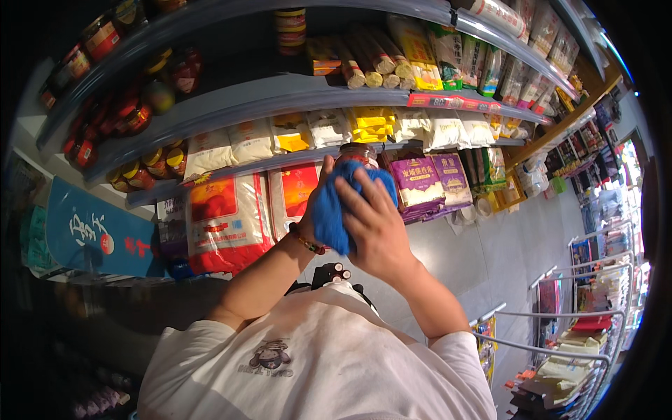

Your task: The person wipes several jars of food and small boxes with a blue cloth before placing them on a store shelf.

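A glass jar with dark red contents (358, 153) is held up in front of my chest, its top end showing past a blue cloth (336, 210). My left hand (314, 215) is around the jar's left side, with the thumb up along it; most of its fingers are hidden by the cloth. Pressed flat on the cloth with fingers spread is my right hand (379, 226). The cloth lies between that palm and the jar and covers most of the jar. A beaded bracelet (307, 242) circles my left wrist.
Shelves with a grey front rail (252, 116) carry bagged powders, noodle rolls (375, 63) and red jars (134, 116). Below stand big rice sacks (228, 220) and purple rice packs (418, 181). At left is a blue sign panel (100, 231); at right, a metal rack (562, 353).
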A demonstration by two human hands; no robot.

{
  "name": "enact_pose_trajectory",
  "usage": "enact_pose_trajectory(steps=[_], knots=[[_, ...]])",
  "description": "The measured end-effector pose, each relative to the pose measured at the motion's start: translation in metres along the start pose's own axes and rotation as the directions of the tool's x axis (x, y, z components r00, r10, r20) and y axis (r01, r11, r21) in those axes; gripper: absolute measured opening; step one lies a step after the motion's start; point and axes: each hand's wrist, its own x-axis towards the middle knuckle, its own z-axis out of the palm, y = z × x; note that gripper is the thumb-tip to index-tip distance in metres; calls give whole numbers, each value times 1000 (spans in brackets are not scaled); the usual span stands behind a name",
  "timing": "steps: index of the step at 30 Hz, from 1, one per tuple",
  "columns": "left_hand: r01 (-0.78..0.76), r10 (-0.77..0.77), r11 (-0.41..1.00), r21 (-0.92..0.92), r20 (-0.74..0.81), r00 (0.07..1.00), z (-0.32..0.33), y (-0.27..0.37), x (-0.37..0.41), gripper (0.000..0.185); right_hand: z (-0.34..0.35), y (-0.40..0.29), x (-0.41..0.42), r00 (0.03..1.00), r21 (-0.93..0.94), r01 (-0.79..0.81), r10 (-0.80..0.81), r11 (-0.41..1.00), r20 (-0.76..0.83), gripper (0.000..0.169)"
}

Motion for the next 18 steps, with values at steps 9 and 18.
enact_pose_trajectory(steps=[9, 18], knots=[[-289, 373, 909, 301, -278, 885, 10, -2, 1, 66, 15, 21, -80, 577, 924, -201, 723, -326, 381, 44], [-264, 606, 445, 856, -70, 792, 26, 49, -27, 79, 94, 19, -2, 720, 766, -249, 415, -593, 556, 69]])
